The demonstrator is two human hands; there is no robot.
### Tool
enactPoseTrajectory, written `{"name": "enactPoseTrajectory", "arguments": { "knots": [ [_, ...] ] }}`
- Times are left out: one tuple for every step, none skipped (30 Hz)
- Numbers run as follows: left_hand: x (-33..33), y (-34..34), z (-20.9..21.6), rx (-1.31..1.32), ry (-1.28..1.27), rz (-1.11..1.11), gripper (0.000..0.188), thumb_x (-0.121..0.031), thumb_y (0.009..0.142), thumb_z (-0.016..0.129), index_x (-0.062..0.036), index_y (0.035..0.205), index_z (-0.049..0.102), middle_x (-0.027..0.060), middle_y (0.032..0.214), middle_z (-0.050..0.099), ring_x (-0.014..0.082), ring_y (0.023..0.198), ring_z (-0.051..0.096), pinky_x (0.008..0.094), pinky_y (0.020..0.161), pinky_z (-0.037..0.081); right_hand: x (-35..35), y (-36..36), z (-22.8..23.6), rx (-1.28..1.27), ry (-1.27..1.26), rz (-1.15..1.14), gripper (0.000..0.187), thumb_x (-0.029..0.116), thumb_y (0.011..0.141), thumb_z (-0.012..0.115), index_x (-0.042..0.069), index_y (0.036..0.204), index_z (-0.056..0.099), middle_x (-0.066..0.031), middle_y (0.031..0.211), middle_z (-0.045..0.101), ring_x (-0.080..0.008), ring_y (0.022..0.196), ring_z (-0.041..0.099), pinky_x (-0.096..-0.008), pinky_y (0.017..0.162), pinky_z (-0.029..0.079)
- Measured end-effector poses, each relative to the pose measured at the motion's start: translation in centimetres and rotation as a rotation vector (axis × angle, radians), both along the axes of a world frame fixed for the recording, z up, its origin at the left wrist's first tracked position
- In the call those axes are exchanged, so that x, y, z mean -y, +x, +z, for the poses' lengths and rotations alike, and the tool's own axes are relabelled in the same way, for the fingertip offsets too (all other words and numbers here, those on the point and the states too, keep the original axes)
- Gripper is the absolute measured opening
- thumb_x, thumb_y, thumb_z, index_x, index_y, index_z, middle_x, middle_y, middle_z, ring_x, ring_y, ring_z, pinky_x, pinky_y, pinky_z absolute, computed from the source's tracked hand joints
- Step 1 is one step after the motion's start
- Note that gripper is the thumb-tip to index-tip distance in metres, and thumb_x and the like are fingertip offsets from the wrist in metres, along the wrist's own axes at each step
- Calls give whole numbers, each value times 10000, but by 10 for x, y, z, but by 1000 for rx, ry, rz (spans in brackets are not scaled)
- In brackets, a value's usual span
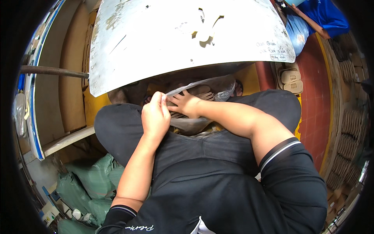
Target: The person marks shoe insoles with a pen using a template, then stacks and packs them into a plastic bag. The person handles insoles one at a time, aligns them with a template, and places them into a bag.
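Between my crossed legs lies a clear plastic bag (189, 124) with its mouth spread wide. My left hand (156, 116) is closed, pinching the bag's edge between thumb and fingers. Inside the mouth of the bag is my right hand (186, 104), its fingers spread apart over a stack of flat brown pieces (204, 94). Their exact kind is hard to make out, since the hand and the plastic partly cover them. The bottom of the bag is hidden by my legs.
A white board-topped table (156, 43) stands close ahead, with a white cut piece (203, 36) on it. Beige soles (292, 81) lie on the red floor at right. Green sacks (93, 181) fill the lower left. Another person in blue (325, 17) is at far right.
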State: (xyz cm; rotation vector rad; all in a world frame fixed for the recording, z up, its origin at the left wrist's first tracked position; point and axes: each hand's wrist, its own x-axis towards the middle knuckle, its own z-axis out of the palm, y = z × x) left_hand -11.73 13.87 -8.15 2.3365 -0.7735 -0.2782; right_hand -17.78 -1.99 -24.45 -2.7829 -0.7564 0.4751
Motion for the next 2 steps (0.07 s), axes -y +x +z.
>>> {"name": "enactPoseTrajectory", "arguments": {
  "knots": [
    [0,2,2,-15,8,13,132,-116,1123,641,-23,1049,700,215,752,698,365,669,735,456,650,553,-3,-9,-28,307,67,-25,1171,424,865,896,267,1824,241,-191,1869,253,-438,1721,235,-778,1313,193],
    [4,6,6,-32,12,13,148,-115,1128,638,-8,1049,704,217,769,701,322,661,740,419,659,557,-8,-21,-72,613,128,-62,1224,477,857,893,289,1839,186,-182,1902,186,-425,1752,169,-756,1345,136]
  ]
}}
